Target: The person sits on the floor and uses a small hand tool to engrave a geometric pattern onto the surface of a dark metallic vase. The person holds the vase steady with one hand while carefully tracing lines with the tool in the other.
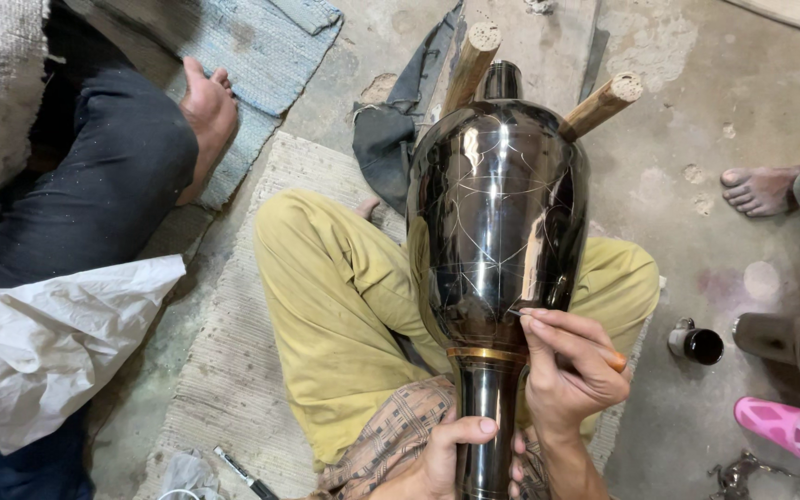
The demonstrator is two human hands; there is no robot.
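Two hands work on a dark, shiny vase (pixel 497 218) that lies along the person's lap over yellow trousers (pixel 335 296), its wide body propped on two wooden sticks (pixel 604 104) and its surface scratched with fine curved lines. Left hand (pixel 442 454) has its grip closed around the vase's narrow neck below the gold band, thumb across the front; right hand (pixel 567 370) pinches a thin engraving tool (pixel 522 315), whose tip touches the vase just above that band. Right of the vase, on the floor (pixel 696 268), stand a small dark cup (pixel 696 344) and a pink sandal (pixel 787 429); left of it sits another person's leg (pixel 104 176).
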